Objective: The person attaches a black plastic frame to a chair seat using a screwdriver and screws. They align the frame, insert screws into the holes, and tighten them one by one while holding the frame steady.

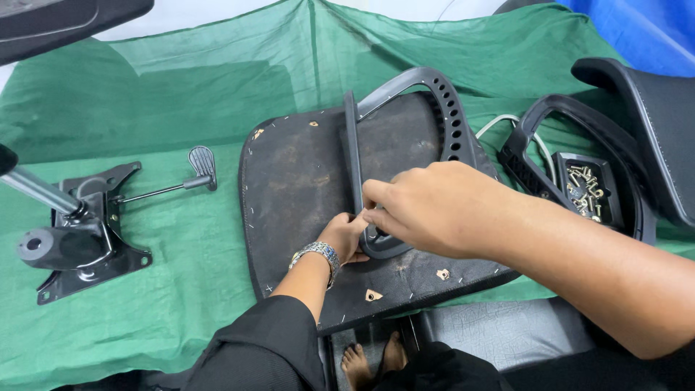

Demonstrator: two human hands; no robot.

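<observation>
In the middle of the frame we see an upturned chair seat base (304, 188), dark and scuffed, lying on a green cloth (166, 94). A black plastic armrest (449, 123) with a perforated curved bar stands on the seat's underside, its foot near the lower centre. Our left hand (346, 237), a metal bracelet (318, 253) at the wrist, rests against that foot with fingers curled; how firmly it grips we cannot tell. Our right hand (427, 206) comes in from the lower right and pinches its fingertips together at the armrest's foot, just beside the left hand; anything small held between them is hidden. At the left of the frame lies a metal tilt mechanism (83, 239) with a lever (201, 163). At the right, a second armrest (550, 137) circles a small black tray of screws (590, 188).
</observation>
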